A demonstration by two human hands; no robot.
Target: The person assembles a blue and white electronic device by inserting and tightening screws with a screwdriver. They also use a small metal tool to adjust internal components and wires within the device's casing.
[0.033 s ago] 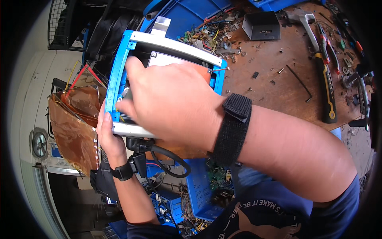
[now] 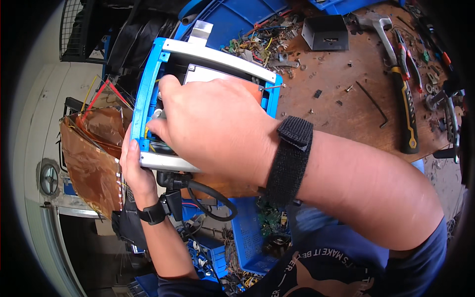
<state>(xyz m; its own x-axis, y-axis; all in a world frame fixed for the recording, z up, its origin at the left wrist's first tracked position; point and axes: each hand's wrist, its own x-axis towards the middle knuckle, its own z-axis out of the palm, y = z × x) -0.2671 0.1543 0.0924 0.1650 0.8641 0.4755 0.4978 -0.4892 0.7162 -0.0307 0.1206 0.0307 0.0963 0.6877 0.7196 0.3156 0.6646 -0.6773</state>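
A boxy device housing (image 2: 142, 106), with blue end pieces and silver rails, is held tilted over the bench. My left hand (image 2: 136, 171) grips its lower left corner, fingers along the blue side. Across the opening lies my right hand (image 2: 217, 123), its fingers curled down into the housing. Thumb and index finger sit beside yellow wires (image 2: 147, 132) and a small whitish part (image 2: 157, 114); what the fingertips hold is hidden. Under the hand shows a pale metal box (image 2: 208, 74) with an orange-red side. A thick black cable (image 2: 213, 190) with an elbow plug hangs from the lower rail.
On the brown bench (image 2: 326, 114) lie a hammer (image 2: 403, 99), pliers (image 2: 408, 59), a hex key (image 2: 371, 103), a black bracket (image 2: 325, 33) and loose screws. Scrap pieces (image 2: 255, 49) heap behind. Blue crates (image 2: 245, 237) stand below; a copper-coloured sheet bag (image 2: 91, 163) hangs left.
My right thumb and index finger have shifted slightly right, and more of the yellow wires shows beside the thumb. My left hand and the housing have stayed put.
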